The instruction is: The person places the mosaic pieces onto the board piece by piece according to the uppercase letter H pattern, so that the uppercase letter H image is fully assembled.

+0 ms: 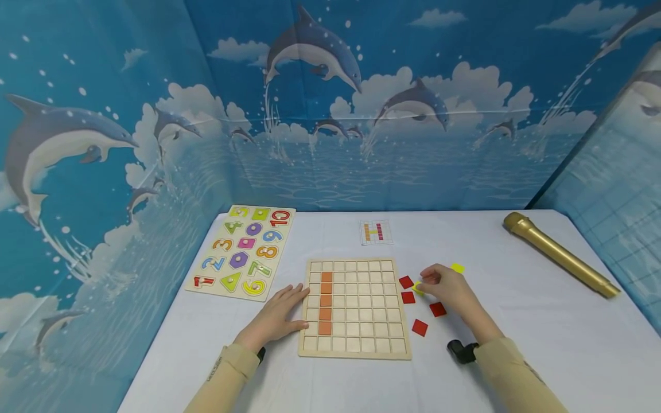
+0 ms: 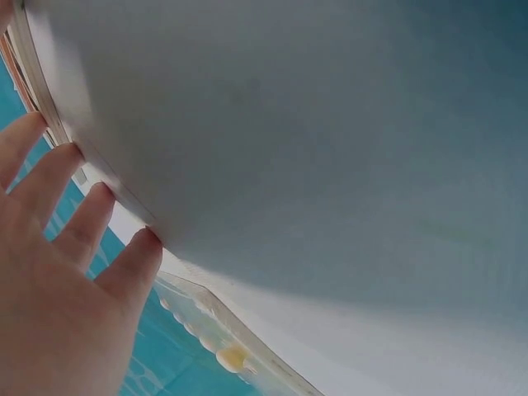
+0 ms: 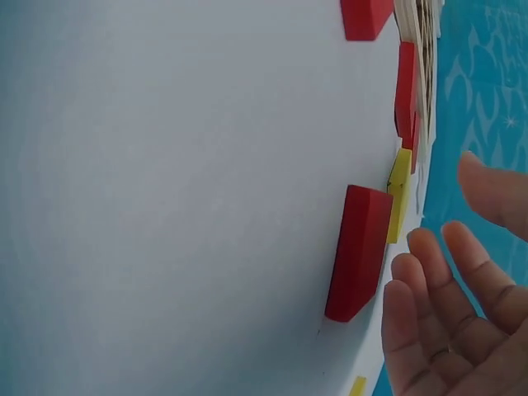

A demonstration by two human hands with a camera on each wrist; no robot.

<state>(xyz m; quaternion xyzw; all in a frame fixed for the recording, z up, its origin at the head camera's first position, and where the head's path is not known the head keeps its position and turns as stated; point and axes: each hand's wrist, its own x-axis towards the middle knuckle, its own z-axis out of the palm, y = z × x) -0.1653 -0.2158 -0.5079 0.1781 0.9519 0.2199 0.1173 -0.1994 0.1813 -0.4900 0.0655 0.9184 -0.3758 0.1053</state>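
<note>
A wooden grid board (image 1: 365,346) lies on the white table, with several orange square tiles (image 1: 325,300) in its second column from the left. My left hand (image 1: 276,315) rests at the board's left edge with its fingers spread; the left wrist view shows its fingertips (image 2: 147,239) along the rim. On the other side, my right hand (image 1: 448,287) hovers above a yellow tile (image 1: 417,289), thumb apart from the fingers and nothing between them. Around it lie several red tiles (image 1: 438,309), one close below the fingers in the right wrist view. A second yellow tile (image 1: 458,268) is partly behind the hand.
Behind the board lies a small pattern card (image 1: 376,232) printed with orange, yellow and red squares. A number and shape puzzle board (image 1: 240,252) is at the left. At the far right lies a gold microphone-shaped object (image 1: 560,255). Dolphin-printed curtains (image 1: 335,166) enclose the table.
</note>
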